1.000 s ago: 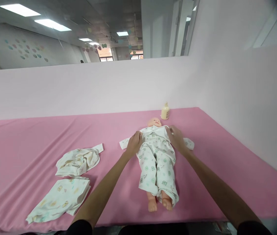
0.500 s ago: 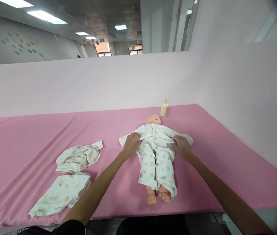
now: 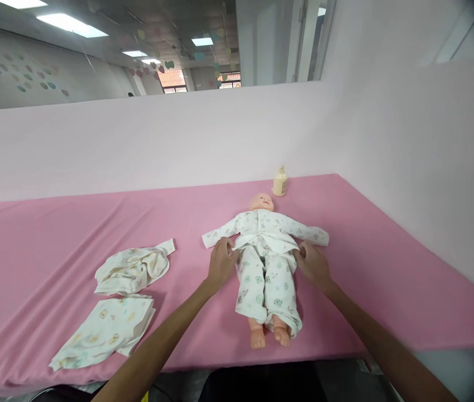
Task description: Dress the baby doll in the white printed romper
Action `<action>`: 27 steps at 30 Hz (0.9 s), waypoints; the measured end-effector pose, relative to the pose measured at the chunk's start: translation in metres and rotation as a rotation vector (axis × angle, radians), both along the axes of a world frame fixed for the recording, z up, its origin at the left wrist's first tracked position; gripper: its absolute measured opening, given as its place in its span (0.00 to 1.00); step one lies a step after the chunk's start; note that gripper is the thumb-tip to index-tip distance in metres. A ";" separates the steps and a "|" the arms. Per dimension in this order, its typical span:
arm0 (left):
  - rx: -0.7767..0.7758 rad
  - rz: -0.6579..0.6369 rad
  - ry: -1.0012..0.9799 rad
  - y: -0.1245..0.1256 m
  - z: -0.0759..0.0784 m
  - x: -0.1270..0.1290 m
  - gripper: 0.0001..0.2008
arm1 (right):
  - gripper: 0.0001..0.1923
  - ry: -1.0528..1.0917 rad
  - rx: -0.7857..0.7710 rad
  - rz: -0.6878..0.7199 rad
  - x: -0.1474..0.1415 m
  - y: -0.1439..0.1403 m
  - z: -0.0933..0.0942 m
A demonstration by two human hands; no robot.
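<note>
Both bare forearms stretch forward from the bottom edge, converging slightly. The left hand (image 3: 221, 261) is palm down, fingers curled in a pinching grip. The right hand (image 3: 312, 262) mirrors it, knuckles up, fingertips pinched together, wrist straight

Pink-covered table (image 3: 52, 234), dressed doll (image 3: 267, 262), bottle (image 3: 279, 183), two folded garments (image 3: 132, 271)

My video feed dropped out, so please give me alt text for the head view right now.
The left hand and right hand pinch the hem of the white printed top on a plastic baby doll lying face-up on the pink-covered table. Two loose printed cloth garments lie to the left; a cream bottle stands behind the doll's head.
</note>
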State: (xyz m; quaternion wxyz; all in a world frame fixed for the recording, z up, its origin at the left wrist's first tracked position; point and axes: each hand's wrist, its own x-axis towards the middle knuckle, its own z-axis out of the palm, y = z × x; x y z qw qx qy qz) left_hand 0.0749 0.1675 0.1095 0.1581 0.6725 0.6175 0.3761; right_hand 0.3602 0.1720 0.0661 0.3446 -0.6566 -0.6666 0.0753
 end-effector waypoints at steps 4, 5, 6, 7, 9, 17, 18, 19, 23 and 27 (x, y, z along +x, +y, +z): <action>0.146 -0.088 0.045 0.003 0.015 0.009 0.10 | 0.12 0.084 -0.010 -0.016 0.000 -0.003 0.021; 0.181 -0.097 0.044 0.002 0.016 0.010 0.11 | 0.11 0.112 0.052 -0.041 -0.001 -0.004 0.023; 0.203 -0.102 0.044 0.002 0.017 0.011 0.11 | 0.10 0.133 0.114 -0.058 -0.001 -0.006 0.024; 0.212 -0.106 0.049 0.000 0.016 0.010 0.10 | 0.09 0.143 0.167 -0.063 -0.002 -0.008 0.022; 0.191 -0.102 0.079 -0.002 0.011 0.008 0.07 | 0.07 0.141 0.220 -0.052 -0.003 -0.011 0.013; 0.210 -0.041 0.268 0.003 0.000 0.001 0.18 | 0.14 0.167 -0.148 -0.023 0.004 -0.004 -0.014; 0.184 -0.042 0.282 0.005 0.001 0.001 0.18 | 0.15 0.165 -0.166 0.018 0.005 -0.004 -0.012; 0.133 -0.040 0.281 0.006 0.001 0.001 0.15 | 0.16 0.161 -0.174 0.048 0.006 -0.004 -0.011; -0.045 -0.020 0.250 0.007 0.002 -0.006 0.06 | 0.16 0.079 -0.177 0.043 0.015 -0.013 -0.012; -0.012 -0.029 0.222 -0.006 0.003 -0.013 0.08 | 0.15 -0.040 -0.163 0.098 0.022 -0.034 -0.016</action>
